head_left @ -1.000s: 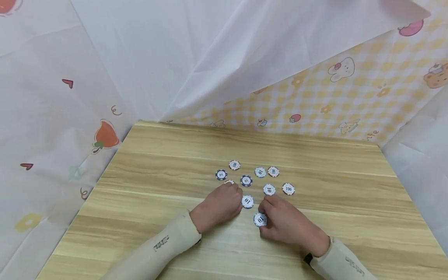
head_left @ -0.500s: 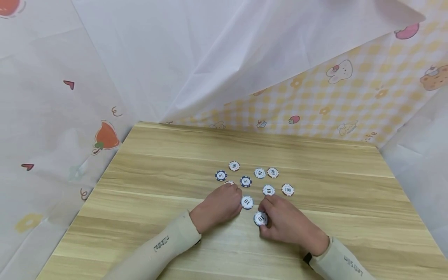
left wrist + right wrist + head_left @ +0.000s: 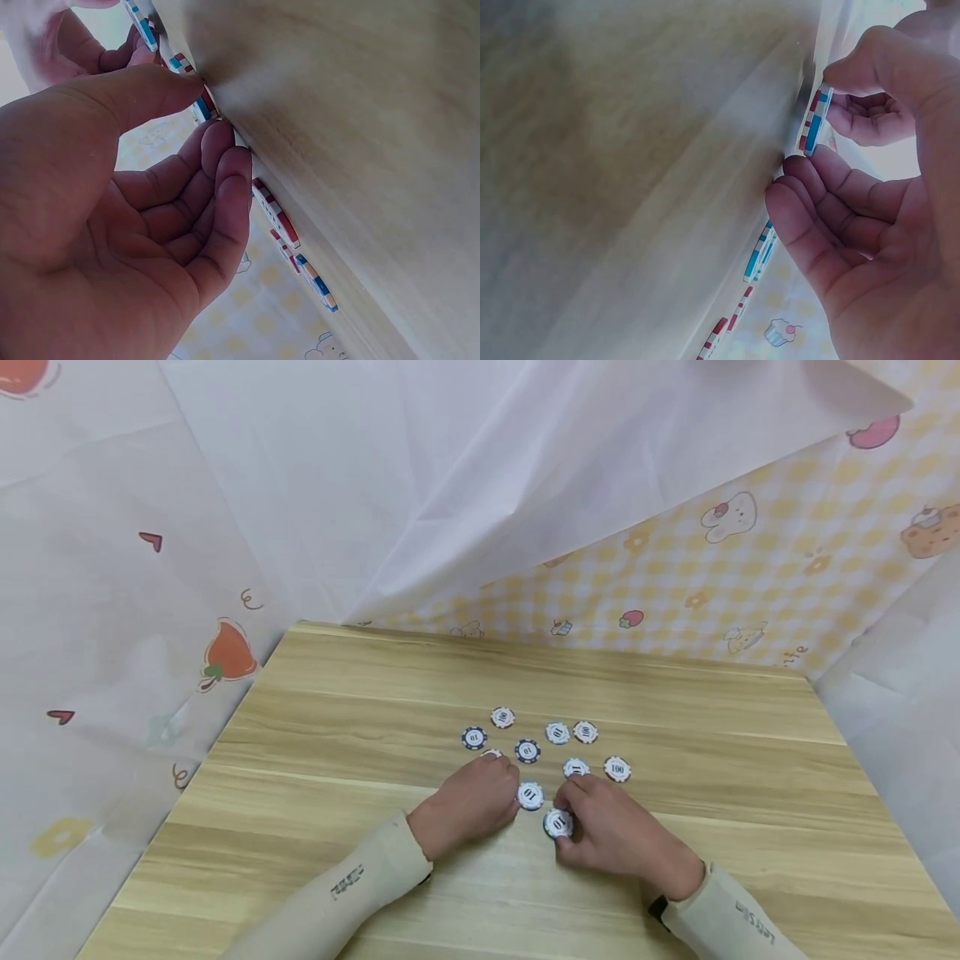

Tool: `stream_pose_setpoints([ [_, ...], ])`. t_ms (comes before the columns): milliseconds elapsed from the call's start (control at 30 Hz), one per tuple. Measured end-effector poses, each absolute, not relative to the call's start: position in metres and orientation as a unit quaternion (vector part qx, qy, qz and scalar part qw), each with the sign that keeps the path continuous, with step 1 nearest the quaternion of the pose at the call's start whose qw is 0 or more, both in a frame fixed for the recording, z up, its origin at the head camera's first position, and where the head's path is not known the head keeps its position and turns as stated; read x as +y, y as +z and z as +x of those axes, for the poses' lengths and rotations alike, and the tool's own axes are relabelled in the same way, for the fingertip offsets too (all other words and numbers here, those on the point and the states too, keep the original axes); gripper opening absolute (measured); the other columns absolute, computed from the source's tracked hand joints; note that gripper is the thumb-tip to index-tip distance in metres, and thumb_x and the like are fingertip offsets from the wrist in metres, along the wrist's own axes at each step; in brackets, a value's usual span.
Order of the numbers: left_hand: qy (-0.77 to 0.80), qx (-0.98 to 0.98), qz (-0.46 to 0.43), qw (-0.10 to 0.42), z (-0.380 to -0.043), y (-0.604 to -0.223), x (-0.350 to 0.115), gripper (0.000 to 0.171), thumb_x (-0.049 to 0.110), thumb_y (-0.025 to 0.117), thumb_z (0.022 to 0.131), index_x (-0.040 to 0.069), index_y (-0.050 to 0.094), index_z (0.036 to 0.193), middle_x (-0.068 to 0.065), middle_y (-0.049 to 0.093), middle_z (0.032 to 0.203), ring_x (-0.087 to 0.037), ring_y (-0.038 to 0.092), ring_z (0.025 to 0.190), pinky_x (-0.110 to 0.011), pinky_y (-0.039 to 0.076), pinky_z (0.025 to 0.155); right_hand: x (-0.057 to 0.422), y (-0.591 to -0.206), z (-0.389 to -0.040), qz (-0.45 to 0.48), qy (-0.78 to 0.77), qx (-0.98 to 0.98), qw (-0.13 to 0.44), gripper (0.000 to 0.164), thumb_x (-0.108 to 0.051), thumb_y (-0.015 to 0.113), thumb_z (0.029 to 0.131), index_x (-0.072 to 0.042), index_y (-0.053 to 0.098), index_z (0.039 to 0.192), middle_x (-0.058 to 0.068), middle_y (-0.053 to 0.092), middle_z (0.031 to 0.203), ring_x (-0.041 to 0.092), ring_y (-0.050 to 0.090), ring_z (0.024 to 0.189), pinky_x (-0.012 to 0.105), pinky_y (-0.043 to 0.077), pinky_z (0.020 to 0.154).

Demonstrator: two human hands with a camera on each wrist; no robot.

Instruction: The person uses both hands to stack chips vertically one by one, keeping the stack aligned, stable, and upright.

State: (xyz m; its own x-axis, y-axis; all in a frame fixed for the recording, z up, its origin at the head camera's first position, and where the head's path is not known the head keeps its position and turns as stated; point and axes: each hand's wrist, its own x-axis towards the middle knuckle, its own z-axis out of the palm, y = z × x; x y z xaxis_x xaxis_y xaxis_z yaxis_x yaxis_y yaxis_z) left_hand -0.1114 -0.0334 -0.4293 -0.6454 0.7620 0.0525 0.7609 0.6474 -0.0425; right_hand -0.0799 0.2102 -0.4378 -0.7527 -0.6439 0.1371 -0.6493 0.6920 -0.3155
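Observation:
My right hand (image 3: 611, 827) pinches a stack of two poker chips (image 3: 816, 124) between thumb and fingertips. The stack shows red-marked and blue-marked edges, with a white "10" face on top in the head view. To its left, my left hand (image 3: 476, 797) has thumb and fingertips at the edge of another "10" chip (image 3: 529, 795). In the left wrist view, thumb and fingers pinch these red- and blue-edged chips (image 3: 204, 106). Beyond the left knuckles, a red-edged chip (image 3: 491, 752) is mostly hidden. A light blue "10" chip (image 3: 576, 766) is partly covered by the right fingers.
Farther back lie two dark blue chips (image 3: 474, 737), a light blue "10" chip (image 3: 557, 732) and red-edged "100" chips (image 3: 586, 732). Another "100" chip (image 3: 617, 768) lies beyond the right knuckles. The wooden table (image 3: 360, 710) meets hanging patterned cloth (image 3: 667, 602) at the back.
The right hand's chips have shifted slightly away from the person, and the right fingers now cover more of the light blue chip behind. The left hand stays in place.

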Motion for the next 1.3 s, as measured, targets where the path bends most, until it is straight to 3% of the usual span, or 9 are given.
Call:
stream_pose_setpoints([
  [667, 0.009, -0.907, -0.420, 0.035, -0.114, -0.433, -0.032, 0.023, 0.025, 0.075, 0.102, 0.003, 0.075, 0.095, -0.006, 0.070, 0.087, -0.020, 0.066, 0.083, -0.034, 0.056, 0.081, 0.208, -0.438, -0.088, 0.350, 0.177, -0.920, 0.014, 0.027, -0.025, 0.084, 0.079, -0.010, 0.072, 0.098, -0.008, 0.061, 0.091, 0.008, 0.055, 0.082, 0.032, 0.054, 0.074],
  [1033, 0.008, -0.912, -0.410, 0.012, -0.113, -0.428, -0.031, 0.025, 0.026, 0.075, 0.103, 0.002, 0.075, 0.096, -0.005, 0.068, 0.087, -0.018, 0.061, 0.080, -0.032, 0.054, 0.078, 0.204, -0.441, -0.094, 0.351, 0.183, -0.918, 0.026, 0.027, -0.025, 0.084, 0.082, -0.010, 0.073, 0.101, -0.008, 0.062, 0.093, 0.007, 0.055, 0.083, 0.029, 0.054, 0.073],
  [1300, 0.009, -0.908, -0.418, 0.028, -0.114, -0.427, -0.032, 0.022, 0.024, 0.075, 0.102, 0.004, 0.073, 0.092, -0.004, 0.067, 0.084, -0.018, 0.062, 0.079, -0.033, 0.054, 0.079, 0.199, -0.442, -0.099, 0.349, 0.183, -0.919, 0.027, 0.024, -0.024, 0.083, 0.083, -0.011, 0.073, 0.101, -0.008, 0.063, 0.093, 0.007, 0.056, 0.084, 0.031, 0.054, 0.075],
])
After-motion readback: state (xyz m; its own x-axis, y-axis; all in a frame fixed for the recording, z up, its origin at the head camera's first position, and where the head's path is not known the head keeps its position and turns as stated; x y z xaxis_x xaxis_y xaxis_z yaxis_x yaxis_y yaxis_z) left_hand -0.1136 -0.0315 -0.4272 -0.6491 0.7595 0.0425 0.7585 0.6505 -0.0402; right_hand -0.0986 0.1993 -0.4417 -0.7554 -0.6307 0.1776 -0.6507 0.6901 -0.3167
